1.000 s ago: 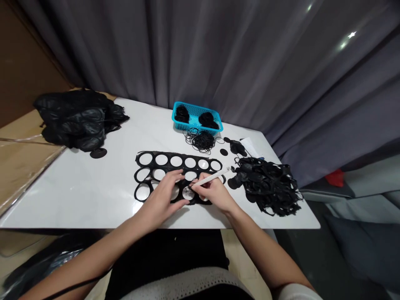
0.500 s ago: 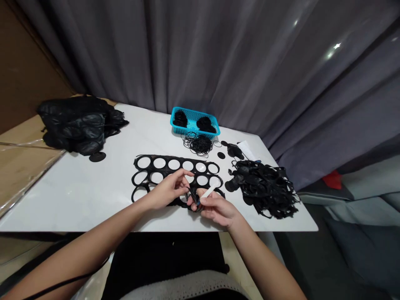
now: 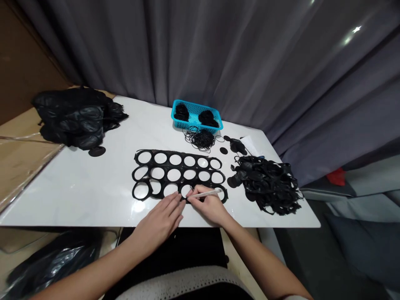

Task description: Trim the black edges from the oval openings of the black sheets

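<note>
A black rubbery sheet (image 3: 181, 167) with rows of round cut-out holes lies on the white table. My left hand (image 3: 163, 216) rests palm down at its front edge, fingers stretched out flat and fingertips on the black strip. My right hand (image 3: 210, 206) is closed round a slim white pen-shaped tool (image 3: 206, 193). The tool's tip points down and left at the sheet's front row, close to my left fingertips. What exactly the tip touches is too small to tell.
A blue basket (image 3: 197, 109) holds black bundles, with a tangle of thin black rings (image 3: 202, 139) before it. Black scraps (image 3: 270, 183) are heaped at right, beside loose black discs (image 3: 223, 151). A stack of black sheets (image 3: 79, 118) stands at back left, near cardboard (image 3: 21, 154).
Both hands have come down onto the sheet's front edge. My left hand has let go of a thin black piece and flattened out. The white tool now slants leftward toward the sheet.
</note>
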The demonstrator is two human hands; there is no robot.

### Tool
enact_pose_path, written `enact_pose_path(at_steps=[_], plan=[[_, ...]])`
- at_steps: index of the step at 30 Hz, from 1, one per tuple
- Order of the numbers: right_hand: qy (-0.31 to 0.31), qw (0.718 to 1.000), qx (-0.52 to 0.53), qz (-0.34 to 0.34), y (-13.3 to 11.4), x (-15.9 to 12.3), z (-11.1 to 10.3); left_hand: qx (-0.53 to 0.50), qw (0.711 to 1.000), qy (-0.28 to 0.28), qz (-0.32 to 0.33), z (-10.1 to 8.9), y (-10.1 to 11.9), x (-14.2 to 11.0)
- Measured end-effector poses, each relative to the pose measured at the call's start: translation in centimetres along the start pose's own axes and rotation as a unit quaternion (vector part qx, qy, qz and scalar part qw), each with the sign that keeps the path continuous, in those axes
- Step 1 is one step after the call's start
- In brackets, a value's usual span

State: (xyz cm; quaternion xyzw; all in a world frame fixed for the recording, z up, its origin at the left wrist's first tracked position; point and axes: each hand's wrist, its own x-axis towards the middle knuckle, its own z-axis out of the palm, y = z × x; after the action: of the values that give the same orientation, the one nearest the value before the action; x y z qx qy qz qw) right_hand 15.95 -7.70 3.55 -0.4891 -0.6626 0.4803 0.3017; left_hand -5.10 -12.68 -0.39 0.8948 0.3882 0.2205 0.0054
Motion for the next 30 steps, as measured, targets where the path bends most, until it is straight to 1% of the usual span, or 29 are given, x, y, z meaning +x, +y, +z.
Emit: enact_pose_path(at_steps=[3, 6, 11, 13, 15, 16, 18, 19, 20, 21, 22, 25, 26, 27, 28, 30], plan=[[0.006, 1.0, -0.025, -0.016, 0.2, -0.1, 0.1, -0.008, 1.0, 0.007, -0.008, 0.1, 0.0, 0.0], [0.01, 0.998, -0.046, -0.035, 0.2, -0.1, 0.0, -0.002, 1.0, 0.003, -0.006, 0.1, -0.1, 0.1], [0.015, 0.998, -0.045, -0.036, 0.2, 0.0, -0.1, 0.01, 1.0, -0.002, 0.003, 0.0, -0.1, 0.1], [0.017, 0.997, -0.065, -0.045, 0.2, -0.1, 0.1, 0.001, 1.0, 0.0, -0.001, 0.0, -0.1, 0.2], [0.014, 0.991, -0.105, -0.078, 0.2, -0.5, 0.5, -0.007, 1.0, 0.006, -0.004, 0.0, -0.1, 0.2], [0.007, 0.985, -0.132, -0.106, 0.3, -0.6, 0.6, -0.009, 1.0, 0.009, -0.004, 0.0, -0.1, 0.3], [-0.009, 0.966, -0.193, -0.17, 0.5, -0.6, 0.7, -0.005, 1.0, 0.011, -0.001, 0.0, -0.1, 0.3], [-0.002, 0.956, -0.22, -0.193, 0.6, -0.4, 0.4, -0.002, 1.0, 0.009, 0.002, 0.1, -0.1, 0.3], [0.018, 0.949, -0.241, -0.204, 0.8, 0.1, -0.1, 0.001, 1.0, 0.006, 0.005, 0.1, -0.1, 0.3], [0.053, 0.944, -0.256, -0.203, 0.9, 0.8, -0.9, 0.004, 1.0, 0.004, 0.008, 0.0, -0.2, 0.3], [0.104, 0.94, -0.263, -0.191, 1.1, 1.6, -2.0, 0.004, 1.0, 0.002, 0.011, 0.0, -0.2, 0.2], [0.238, 0.928, -0.253, -0.132, 1.6, 4.0, -6.2, 0.004, 1.0, 0.009, 0.02, -0.3, -0.4, 0.1], [0.269, 0.929, -0.232, -0.102, 1.7, 4.5, -7.5, 0.005, 1.0, 0.013, 0.022, -0.5, -0.4, 0.2], [0.284, 0.934, -0.205, -0.075, 1.8, 4.7, -8.5, 0.006, 1.0, 0.017, 0.02, -0.7, -0.4, 0.3], [0.283, 0.943, -0.166, -0.049, 1.9, 4.7, -9.2, 0.004, 1.0, 0.019, 0.016, -0.9, -0.4, 0.6], [0.247, 0.968, -0.052, -0.002, 2.0, 4.0, -9.6, -0.008, 1.0, 0.018, 0.003, -1.4, -0.2, 1.6]])
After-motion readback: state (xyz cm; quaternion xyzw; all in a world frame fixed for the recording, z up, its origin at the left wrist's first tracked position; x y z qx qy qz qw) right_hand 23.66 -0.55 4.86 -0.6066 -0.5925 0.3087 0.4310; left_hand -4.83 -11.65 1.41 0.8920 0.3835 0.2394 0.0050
